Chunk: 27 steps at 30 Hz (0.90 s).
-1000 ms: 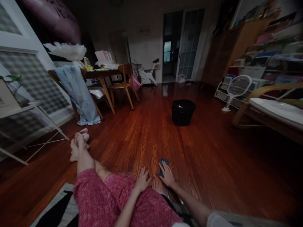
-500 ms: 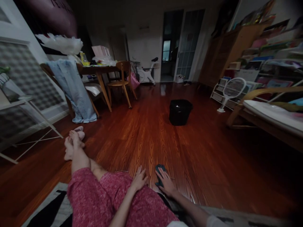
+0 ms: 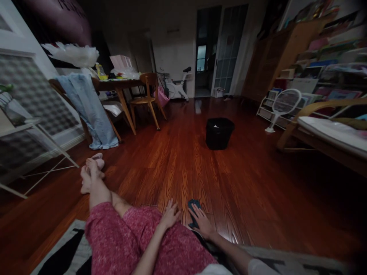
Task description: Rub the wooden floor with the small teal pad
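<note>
My left hand (image 3: 169,217) has its fingers spread beside my thigh, over the pink speckled shorts (image 3: 114,236) and the edge of the wooden floor, with nothing in it. A small dark teal piece, apparently folded cloth (image 3: 194,205), lies on the floor to the right. My right hand (image 3: 203,221) lies over it, palm down, fingers stretched out and slightly apart. Part of the cloth is hidden under that hand, so its full shape cannot be made out.
A black lidded bin (image 3: 219,133) stands on the reddish wooden floor (image 3: 172,160) ahead. To the left are a wooden chair (image 3: 147,100), a dining table and jeans (image 3: 88,110). A wooden armchair (image 3: 329,126) and a white bug-swatter racket (image 3: 286,102) are on the right.
The view has shifted slightly. Both hands keep nearly the same place and pose, and the teal cloth stays under my right hand.
</note>
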Available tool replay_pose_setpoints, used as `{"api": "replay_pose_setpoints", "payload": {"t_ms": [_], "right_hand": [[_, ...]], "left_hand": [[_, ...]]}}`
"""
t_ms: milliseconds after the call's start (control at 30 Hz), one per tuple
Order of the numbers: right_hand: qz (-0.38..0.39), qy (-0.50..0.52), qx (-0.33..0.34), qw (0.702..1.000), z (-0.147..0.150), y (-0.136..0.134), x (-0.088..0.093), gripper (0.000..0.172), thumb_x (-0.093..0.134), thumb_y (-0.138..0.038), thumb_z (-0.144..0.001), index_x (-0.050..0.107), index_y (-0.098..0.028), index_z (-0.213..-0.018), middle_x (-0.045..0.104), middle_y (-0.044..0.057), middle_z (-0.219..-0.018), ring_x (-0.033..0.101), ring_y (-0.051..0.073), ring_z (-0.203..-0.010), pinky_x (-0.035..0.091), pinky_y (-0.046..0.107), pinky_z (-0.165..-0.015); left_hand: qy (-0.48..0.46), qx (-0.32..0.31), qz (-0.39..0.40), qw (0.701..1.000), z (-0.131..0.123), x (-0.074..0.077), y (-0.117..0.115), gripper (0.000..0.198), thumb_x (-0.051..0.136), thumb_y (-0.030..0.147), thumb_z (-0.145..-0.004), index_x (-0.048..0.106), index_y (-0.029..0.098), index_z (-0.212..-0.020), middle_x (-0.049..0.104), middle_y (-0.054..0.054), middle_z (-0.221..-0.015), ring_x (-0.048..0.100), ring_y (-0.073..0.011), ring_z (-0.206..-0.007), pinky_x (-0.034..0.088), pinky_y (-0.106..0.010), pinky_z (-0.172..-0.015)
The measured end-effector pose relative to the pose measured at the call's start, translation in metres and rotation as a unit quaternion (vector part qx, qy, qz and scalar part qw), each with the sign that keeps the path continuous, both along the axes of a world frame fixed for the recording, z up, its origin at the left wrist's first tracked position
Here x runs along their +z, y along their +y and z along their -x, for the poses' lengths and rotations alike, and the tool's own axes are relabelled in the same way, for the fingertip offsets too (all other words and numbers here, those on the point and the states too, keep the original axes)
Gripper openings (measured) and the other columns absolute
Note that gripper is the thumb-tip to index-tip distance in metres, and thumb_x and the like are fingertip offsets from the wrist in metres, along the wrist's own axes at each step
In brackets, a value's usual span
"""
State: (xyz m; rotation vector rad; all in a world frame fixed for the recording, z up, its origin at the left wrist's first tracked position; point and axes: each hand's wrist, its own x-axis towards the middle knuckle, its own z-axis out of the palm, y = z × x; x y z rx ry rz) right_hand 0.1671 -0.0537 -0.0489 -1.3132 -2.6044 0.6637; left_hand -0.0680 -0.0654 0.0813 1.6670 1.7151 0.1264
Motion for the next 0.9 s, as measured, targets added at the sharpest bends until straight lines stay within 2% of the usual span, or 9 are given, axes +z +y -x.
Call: {"api": "replay_pose_setpoints", "payload": {"t_ms": [100, 200, 267, 400, 500, 600, 667, 733, 900], "right_hand": [[0.002, 0.014, 0.016, 1.000, -0.026, -0.031, -0.001, 0.073, 0.035, -0.061, -0.098, 0.012, -0.031, -0.160, 0.010, 0.005, -0.169, 0.011, 0.024, -0.155, 0.018, 0.047, -0.125], [0.001, 0.020, 0.021, 1.000, -0.035, -0.035, 0.001, 0.075, 0.038, -0.064, -0.097, 0.012, -0.032, -0.160, 0.011, 0.004, -0.169, 0.013, 0.024, -0.155, 0.019, 0.048, -0.124], [-0.003, 0.017, 0.011, 1.000, -0.031, -0.020, 0.003, 0.077, 0.038, -0.065, -0.096, 0.015, -0.030, -0.160, 0.013, 0.005, -0.169, 0.012, 0.024, -0.155, 0.017, 0.048, -0.125], [-0.015, -0.012, -0.064, 0.998, -0.007, 0.036, 0.010, 0.072, 0.038, -0.058, -0.097, 0.021, -0.027, -0.160, 0.015, 0.007, -0.169, 0.010, 0.022, -0.155, 0.015, 0.047, -0.125], [-0.023, -0.028, -0.108, 0.993, 0.012, 0.074, 0.013, 0.073, 0.042, -0.052, -0.096, 0.019, -0.027, -0.160, 0.015, 0.007, -0.169, 0.010, 0.022, -0.155, 0.015, 0.047, -0.125], [-0.023, -0.029, -0.125, 0.991, 0.021, 0.087, 0.012, 0.075, 0.044, -0.051, -0.094, 0.019, -0.027, -0.160, 0.012, 0.006, -0.169, 0.010, 0.024, -0.155, 0.014, 0.048, -0.125], [-0.023, -0.026, -0.117, 0.993, 0.018, 0.080, 0.007, 0.074, 0.044, -0.050, -0.094, 0.020, -0.026, -0.160, 0.012, 0.006, -0.169, 0.010, 0.024, -0.155, 0.013, 0.048, -0.125], [-0.023, -0.021, -0.095, 0.995, 0.006, 0.061, 0.000, 0.074, 0.044, -0.052, -0.094, 0.021, -0.026, -0.160, 0.013, 0.007, -0.169, 0.009, 0.025, -0.156, 0.013, 0.048, -0.125], [-0.023, -0.009, -0.052, 0.998, -0.047, -0.014, -0.017, 0.079, 0.045, -0.060, -0.093, 0.014, -0.031, -0.160, 0.010, 0.005, -0.169, 0.010, 0.027, -0.155, 0.016, 0.049, -0.125]], "left_hand": [[-0.005, 0.001, 0.000, 1.000, 0.001, 0.001, -0.001, 0.071, 0.044, 0.047, -0.092, 0.035, 0.015, -0.155, 0.006, -0.009, -0.168, 0.002, -0.0219, -0.155, 0.011, -0.038, -0.125], [-0.004, -0.006, 0.003, 1.000, 0.001, 0.000, -0.001, 0.071, 0.043, 0.048, -0.093, 0.035, 0.014, -0.155, 0.005, -0.009, -0.168, 0.003, -0.0225, -0.155, 0.012, -0.038, -0.125], [-0.003, -0.007, 0.003, 1.000, 0.001, 0.000, -0.001, 0.071, 0.043, 0.046, -0.093, 0.035, 0.013, -0.155, 0.006, -0.010, -0.168, 0.004, -0.0235, -0.155, 0.012, -0.039, -0.125], [0.006, -0.009, 0.005, 1.000, 0.001, 0.000, 0.000, 0.069, 0.043, 0.042, -0.093, 0.035, 0.012, -0.155, 0.006, -0.010, -0.168, 0.003, -0.0243, -0.155, 0.011, -0.039, -0.126], [0.009, -0.009, 0.009, 1.000, 0.001, 0.001, 0.001, 0.069, 0.043, 0.042, -0.094, 0.034, 0.013, -0.155, 0.006, -0.010, -0.168, 0.003, -0.0240, -0.155, 0.012, -0.040, -0.125], [0.010, -0.004, 0.010, 1.000, 0.002, 0.000, 0.001, 0.070, 0.044, 0.043, -0.094, 0.033, 0.014, -0.156, 0.007, -0.010, -0.168, 0.003, -0.0230, -0.155, 0.012, -0.038, -0.125], [0.009, -0.004, 0.010, 1.000, 0.002, -0.002, 0.002, 0.070, 0.045, 0.044, -0.093, 0.033, 0.015, -0.156, 0.007, -0.009, -0.168, 0.003, -0.0228, -0.155, 0.011, -0.037, -0.125], [0.007, -0.005, 0.009, 1.000, 0.002, -0.004, 0.002, 0.070, 0.045, 0.046, -0.093, 0.034, 0.016, -0.155, 0.007, -0.009, -0.169, 0.004, -0.0227, -0.155, 0.012, -0.037, -0.125], [-0.005, -0.006, 0.008, 1.000, 0.003, -0.004, 0.002, 0.074, 0.045, 0.056, -0.093, 0.035, 0.016, -0.155, 0.006, -0.009, -0.169, 0.002, -0.0228, -0.155, 0.011, -0.037, -0.125]]}}
